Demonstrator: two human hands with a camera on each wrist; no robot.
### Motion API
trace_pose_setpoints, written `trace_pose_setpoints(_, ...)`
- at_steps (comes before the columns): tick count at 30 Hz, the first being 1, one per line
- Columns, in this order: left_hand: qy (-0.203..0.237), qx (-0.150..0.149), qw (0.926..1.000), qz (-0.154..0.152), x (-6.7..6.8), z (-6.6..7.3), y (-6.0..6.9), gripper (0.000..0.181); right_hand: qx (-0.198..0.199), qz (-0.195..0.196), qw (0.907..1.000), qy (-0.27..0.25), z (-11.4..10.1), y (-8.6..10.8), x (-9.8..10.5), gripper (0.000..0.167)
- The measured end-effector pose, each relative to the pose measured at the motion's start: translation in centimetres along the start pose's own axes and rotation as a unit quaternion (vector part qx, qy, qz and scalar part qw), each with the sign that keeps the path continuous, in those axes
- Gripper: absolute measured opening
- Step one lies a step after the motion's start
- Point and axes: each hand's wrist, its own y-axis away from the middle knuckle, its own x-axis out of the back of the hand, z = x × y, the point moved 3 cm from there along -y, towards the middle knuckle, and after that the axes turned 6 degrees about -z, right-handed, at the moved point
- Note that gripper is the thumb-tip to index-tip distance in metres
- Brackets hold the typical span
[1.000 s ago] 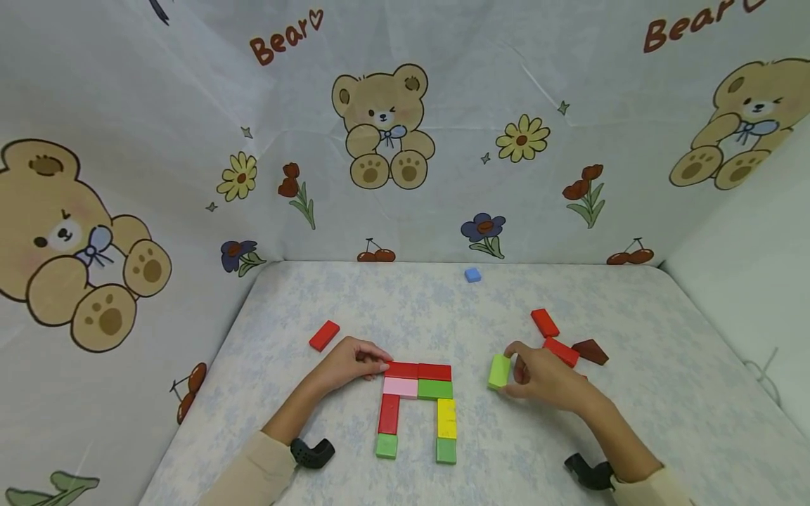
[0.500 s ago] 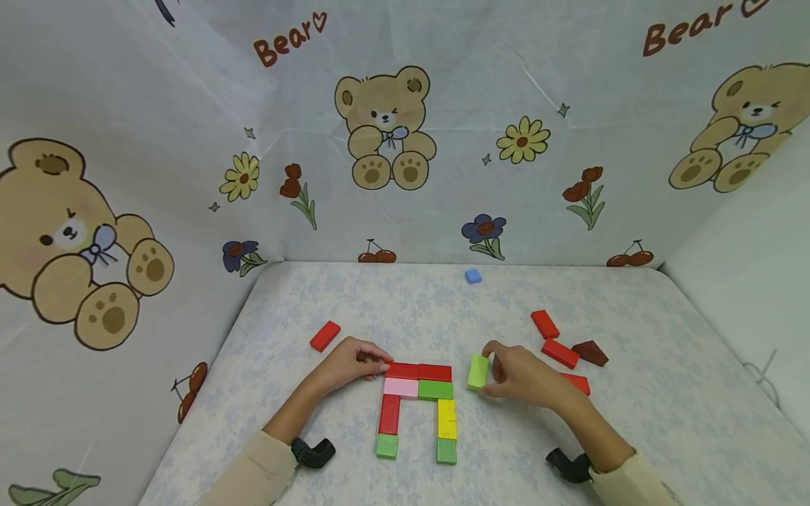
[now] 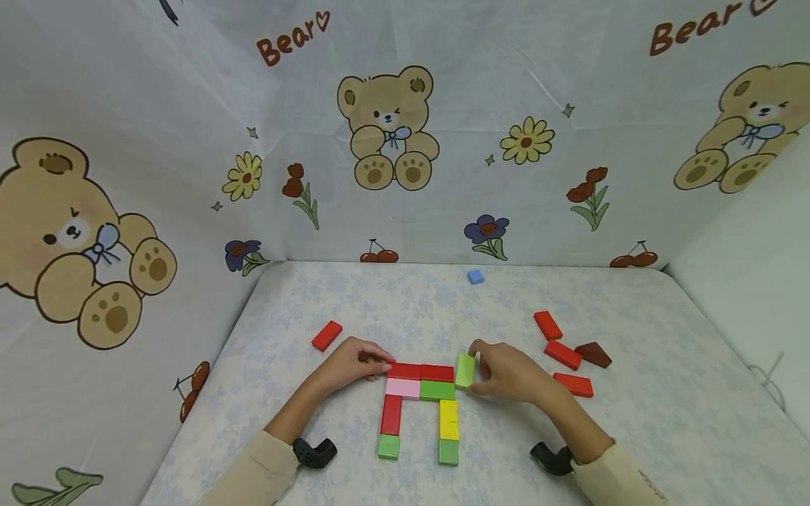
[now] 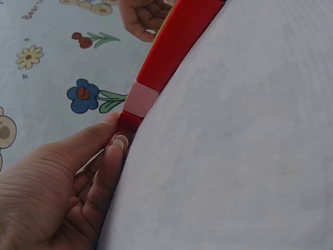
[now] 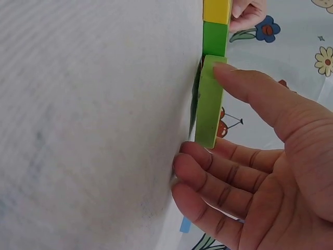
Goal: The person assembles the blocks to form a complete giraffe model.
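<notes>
Pinched between the thumb and fingers of my right hand, a light green block stands at the right end of a flat block figure. In the right wrist view its narrow side faces up, with the thumb at one end and fingers at the other. My left hand holds the left end of the left red block in the top row. Beside that lies a second red block. Below are a pink block and a green block. A red upright and a yellow upright end in small green blocks.
Loose red blocks lie right of the right hand, near a dark brown angular block. Another red block rests at the left. A small blue block sits near the table's back edge.
My right hand has slid left with the light green block, bringing it up to the figure's right end. A red block at the right has come out from behind that hand. The left hand stays put.
</notes>
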Motion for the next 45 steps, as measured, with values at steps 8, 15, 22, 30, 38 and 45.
trace_pose_setpoints(8, 0.0, -0.002, 1.0, 0.002, 0.0, 0.4, 0.0, 0.016, -0.012, 0.004, 0.9999, 0.002, 0.1, -0.2, -0.2, 0.055)
trace_pose_setpoints(15, -0.002, -0.002, 1.0, 0.0, 0.1, 0.2, 0.0, 0.016, -0.017, 0.005, 0.9998, -0.004, 0.2, -0.3, -0.3, 0.058)
trace_pose_setpoints(22, -0.005, 0.001, 1.0, 0.0, 0.1, 0.8, -0.1, 0.015, -0.026, 0.003, 0.9994, -0.024, 0.6, -0.1, 0.0, 0.064)
trace_pose_setpoints(30, -0.009, 0.012, 0.9999, 0.007, -0.1, 0.6, 0.0, 0.015, 0.017, 0.055, 0.9979, -0.029, 1.7, 0.5, 2.2, 0.05)
trace_pose_setpoints(38, -0.013, 0.013, 0.9998, 0.011, 0.1, 0.7, 0.4, 0.015, 0.042, 0.16, 0.9858, -0.03, 4.6, 1.4, 5.2, 0.041)
trace_pose_setpoints(45, -0.011, 0.009, 0.9999, 0.002, 0.0, 0.5, 0.2, 0.016, 0.006, 0.186, 0.9819, -0.038, 8.1, 2.3, 6.4, 0.048)
